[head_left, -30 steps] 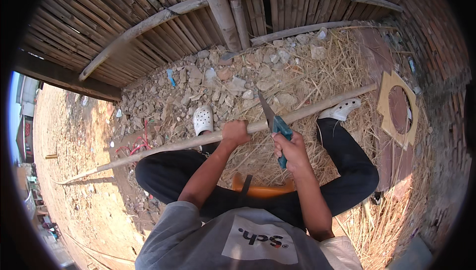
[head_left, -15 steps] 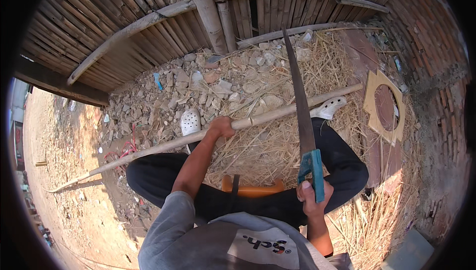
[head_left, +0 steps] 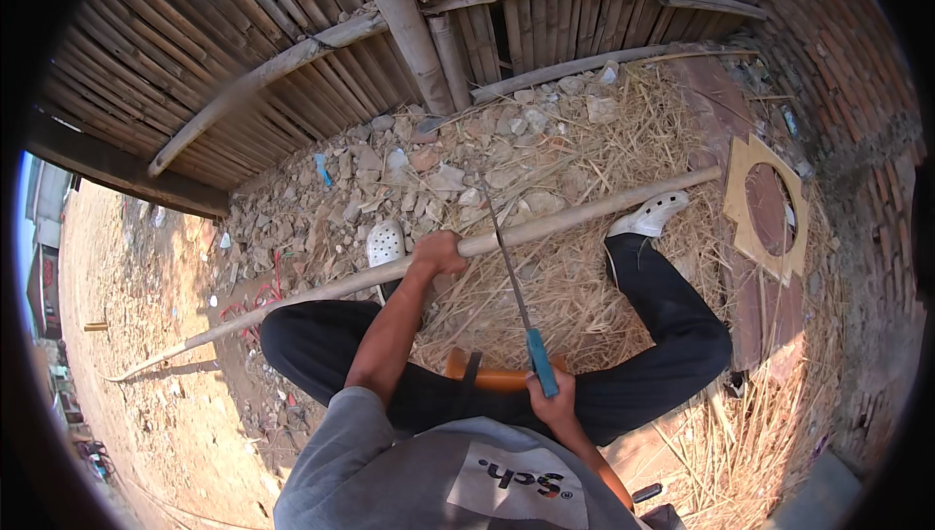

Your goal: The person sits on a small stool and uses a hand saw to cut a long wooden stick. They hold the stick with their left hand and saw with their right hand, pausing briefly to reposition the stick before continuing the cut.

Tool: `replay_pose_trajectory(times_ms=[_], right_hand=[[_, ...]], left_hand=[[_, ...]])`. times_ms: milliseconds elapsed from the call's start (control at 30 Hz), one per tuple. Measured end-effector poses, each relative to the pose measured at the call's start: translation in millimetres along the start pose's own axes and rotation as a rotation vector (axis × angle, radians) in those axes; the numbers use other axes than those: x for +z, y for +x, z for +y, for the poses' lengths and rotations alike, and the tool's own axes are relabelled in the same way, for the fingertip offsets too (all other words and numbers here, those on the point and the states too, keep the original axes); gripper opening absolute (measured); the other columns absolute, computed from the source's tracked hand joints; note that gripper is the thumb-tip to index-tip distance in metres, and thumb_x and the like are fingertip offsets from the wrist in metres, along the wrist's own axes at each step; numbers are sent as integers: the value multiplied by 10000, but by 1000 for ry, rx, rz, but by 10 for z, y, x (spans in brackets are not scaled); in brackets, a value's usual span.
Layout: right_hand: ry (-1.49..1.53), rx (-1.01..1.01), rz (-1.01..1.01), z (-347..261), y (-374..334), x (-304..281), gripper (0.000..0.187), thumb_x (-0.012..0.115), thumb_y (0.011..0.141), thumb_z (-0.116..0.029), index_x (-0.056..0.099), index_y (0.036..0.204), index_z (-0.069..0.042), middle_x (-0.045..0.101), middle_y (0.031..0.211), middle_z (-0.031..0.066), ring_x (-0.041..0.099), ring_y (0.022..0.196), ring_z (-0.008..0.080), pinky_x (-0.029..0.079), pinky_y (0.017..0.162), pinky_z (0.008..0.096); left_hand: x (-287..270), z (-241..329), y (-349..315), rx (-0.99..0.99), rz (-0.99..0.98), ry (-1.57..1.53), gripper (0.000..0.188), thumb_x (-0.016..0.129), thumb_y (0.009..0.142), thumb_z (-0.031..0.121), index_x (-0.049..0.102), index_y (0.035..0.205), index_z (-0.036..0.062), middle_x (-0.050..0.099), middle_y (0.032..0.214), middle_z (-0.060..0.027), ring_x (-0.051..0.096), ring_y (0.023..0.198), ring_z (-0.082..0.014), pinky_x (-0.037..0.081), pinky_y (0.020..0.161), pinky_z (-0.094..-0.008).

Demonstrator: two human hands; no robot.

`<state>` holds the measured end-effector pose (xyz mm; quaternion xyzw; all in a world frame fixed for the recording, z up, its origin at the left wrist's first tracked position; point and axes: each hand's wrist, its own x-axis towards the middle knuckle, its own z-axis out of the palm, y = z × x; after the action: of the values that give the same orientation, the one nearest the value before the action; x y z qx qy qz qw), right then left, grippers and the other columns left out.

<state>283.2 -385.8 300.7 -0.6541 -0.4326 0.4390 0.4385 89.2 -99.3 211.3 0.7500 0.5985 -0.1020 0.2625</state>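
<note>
Left hand (head_left: 440,252) grips a pole (head_left: 594,211); right hand (head_left: 553,399) clasps a saw (head_left: 516,289), handle (head_left: 538,355) partly hidden, blade (head_left: 512,277) now edge-on.

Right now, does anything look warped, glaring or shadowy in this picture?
Head view: fisheye bending, with black rounding off the corners; sunlit ground at left looks washed out, while rubble lies in shade; the wooden pole has a dark shadow beside its left end; left hand, right hand and saw look fairly clear.
</note>
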Motion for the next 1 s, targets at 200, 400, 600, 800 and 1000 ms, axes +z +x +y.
replay_pose_trajectory(times_ms=[200, 400, 600, 800, 1000], right_hand=[[44, 18, 23, -209, -293, -115, 142, 645, 807, -77, 568, 708, -11, 503, 523, 66, 489, 488, 91, 394, 476, 302], [36, 46, -23, 163, 425, 258, 163, 610, 789, -44, 533, 650, -9, 526, 543, 51, 494, 500, 79, 403, 483, 303], [-18, 2, -31, 329, 954, 696, 127, 613, 803, -77, 593, 698, -10, 542, 557, 68, 557, 532, 108, 445, 522, 300], [101, 43, 36, 415, 756, 347, 159, 614, 814, -85, 559, 686, -7, 506, 555, 16, 487, 539, 70, 400, 499, 294], [100, 60, -15, 878, 1356, 557, 125, 605, 808, -48, 578, 693, -8, 509, 565, -18, 496, 545, 51, 405, 500, 252]], left_hand=[[-130, 104, -234, -55, 34, 22, 401, 645, 638, 279, 729, 996, 120, 701, 971, -177, 674, 943, -328, 534, 843, -427], [43, -139, -65, -61, -12, 14, 393, 651, 646, 289, 725, 979, 94, 703, 993, -173, 681, 938, -314, 543, 829, -416], [56, -190, 260, -32, -31, 62, 394, 651, 652, 297, 727, 988, 105, 708, 1000, -150, 683, 947, -302, 545, 835, -414], [10, -383, 1051, -182, 8, 50, 388, 653, 667, 306, 732, 992, 110, 706, 1019, -154, 681, 961, -298, 544, 840, -399], [158, -61, 635, -31, -31, 58, 405, 656, 668, 301, 717, 1032, 135, 704, 1018, -157, 677, 964, -304, 537, 850, -410]])
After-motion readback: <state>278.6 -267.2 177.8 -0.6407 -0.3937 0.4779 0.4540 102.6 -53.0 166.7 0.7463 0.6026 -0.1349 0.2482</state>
